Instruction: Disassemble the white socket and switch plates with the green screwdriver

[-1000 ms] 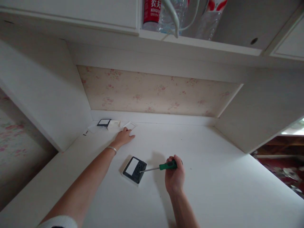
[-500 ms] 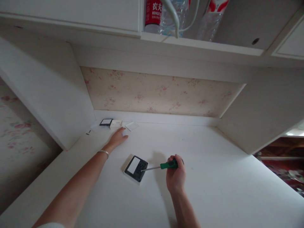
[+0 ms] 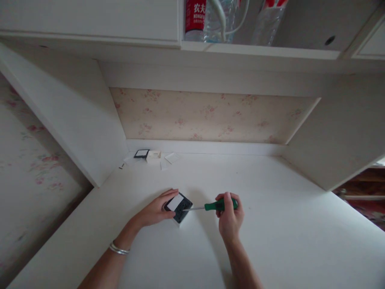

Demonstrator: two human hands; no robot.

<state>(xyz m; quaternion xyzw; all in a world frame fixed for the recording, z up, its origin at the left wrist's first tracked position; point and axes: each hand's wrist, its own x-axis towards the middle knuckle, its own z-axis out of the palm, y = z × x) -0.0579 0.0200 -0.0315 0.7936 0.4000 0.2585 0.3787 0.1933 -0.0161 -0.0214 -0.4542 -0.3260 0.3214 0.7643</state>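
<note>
My right hand point(image 3: 230, 210) is closed round the green handle of a screwdriver point(image 3: 214, 205). Its metal tip rests on the dark face of a small square wall socket point(image 3: 182, 212), beside the socket's white rectangular part. From the left, my left hand point(image 3: 158, 209) grips the socket, with the fingers along its far edge and the thumb at the near edge. The socket sits on the white desktop, turned at an angle, and its left corner is hidden by the hand.
Against the back ledge lie a black frame with a white middle point(image 3: 141, 153), a small cream box-like part point(image 3: 153, 156) and a thin white plate point(image 3: 172, 158). Two little dark pieces point(image 3: 121, 166) lie nearby. Plastic bottles point(image 3: 195, 18) and a pale cable stand on the shelf above.
My left hand has come back from the small parts by the ledge and taken hold of the socket, which has turned slightly. The screwdriver stays on the socket's face. The view has shifted a little.
</note>
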